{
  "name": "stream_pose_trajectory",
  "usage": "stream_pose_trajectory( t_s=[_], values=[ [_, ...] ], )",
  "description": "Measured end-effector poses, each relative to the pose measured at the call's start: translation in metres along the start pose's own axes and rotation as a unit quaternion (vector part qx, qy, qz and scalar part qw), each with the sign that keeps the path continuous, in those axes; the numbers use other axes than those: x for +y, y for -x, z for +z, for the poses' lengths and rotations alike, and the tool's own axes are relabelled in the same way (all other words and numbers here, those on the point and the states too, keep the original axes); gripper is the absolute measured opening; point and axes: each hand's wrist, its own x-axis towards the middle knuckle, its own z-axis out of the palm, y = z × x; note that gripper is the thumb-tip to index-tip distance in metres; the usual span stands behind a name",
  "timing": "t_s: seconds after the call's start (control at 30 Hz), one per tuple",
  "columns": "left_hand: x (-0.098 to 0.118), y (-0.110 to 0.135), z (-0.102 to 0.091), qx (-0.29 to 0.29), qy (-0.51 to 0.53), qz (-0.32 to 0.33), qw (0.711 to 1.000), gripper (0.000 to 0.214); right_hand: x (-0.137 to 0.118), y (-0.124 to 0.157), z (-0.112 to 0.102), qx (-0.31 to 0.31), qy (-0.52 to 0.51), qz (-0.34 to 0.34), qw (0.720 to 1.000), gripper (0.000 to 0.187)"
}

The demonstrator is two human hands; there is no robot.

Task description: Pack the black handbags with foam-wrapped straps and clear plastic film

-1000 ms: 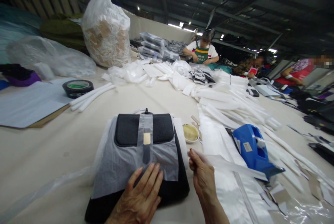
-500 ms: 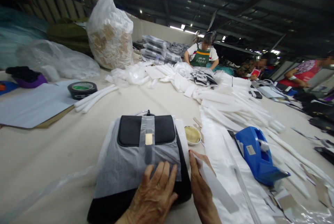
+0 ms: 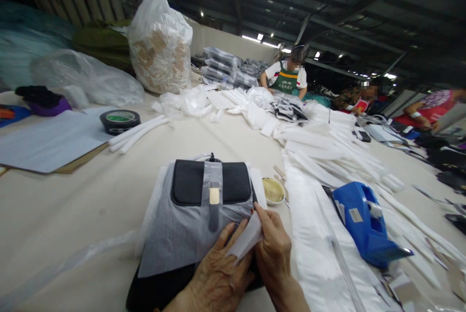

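Observation:
A black bag (image 3: 156, 287) lies on the table before me, its front mostly under thin white tissue paper (image 3: 171, 234). Its black flap pocket (image 3: 189, 183) has a pale strip wrapped over it and a gold-coloured clasp (image 3: 214, 196). My left hand (image 3: 222, 273) rests flat on the bag's lower front, fingers stretched out and partly hidden. At the bag's right edge, my right hand (image 3: 273, 244) pinches a white paper strip (image 3: 247, 238), which crosses in front of the left fingers.
Right of the bag are a small bowl (image 3: 274, 191), white plastic sleeves (image 3: 306, 224) and a blue tape dispenser (image 3: 364, 224). A black tape roll (image 3: 120, 122) and white foam tubes (image 3: 140, 132) lie left. Behind stand a stuffed clear bag (image 3: 160, 50) and a co-worker in a green apron (image 3: 286, 81).
My right hand has moved left onto the bag's right edge, swinging the paper strip across the left hand. The left hand has shifted slightly right on the bag. The view has tilted a little.

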Motion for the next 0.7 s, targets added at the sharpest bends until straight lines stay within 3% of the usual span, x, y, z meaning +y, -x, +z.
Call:
stream_pose_trajectory(
  t_s=[0.2,0.43,0.57,0.7],
  values=[
    [0.004,0.006,0.018,-0.008,0.058,-0.033,0.998,0.039,-0.002,-0.007,0.003,-0.054,0.016,-0.03,0.998,0.046],
    [0.0,0.001,0.014,0.017,0.038,-0.031,0.999,0.044,-0.003,-0.01,0.013,-0.146,0.015,-0.046,0.988,0.045],
    [-0.001,0.005,0.022,0.029,0.076,-0.034,0.996,0.037,-0.007,-0.014,0.015,-0.147,0.018,-0.051,0.988,0.047],
    [-0.001,0.011,0.028,0.077,0.13,-0.04,0.988,0.034,-0.012,-0.02,0.013,-0.158,0.015,-0.057,0.986,0.046]
  ],
)
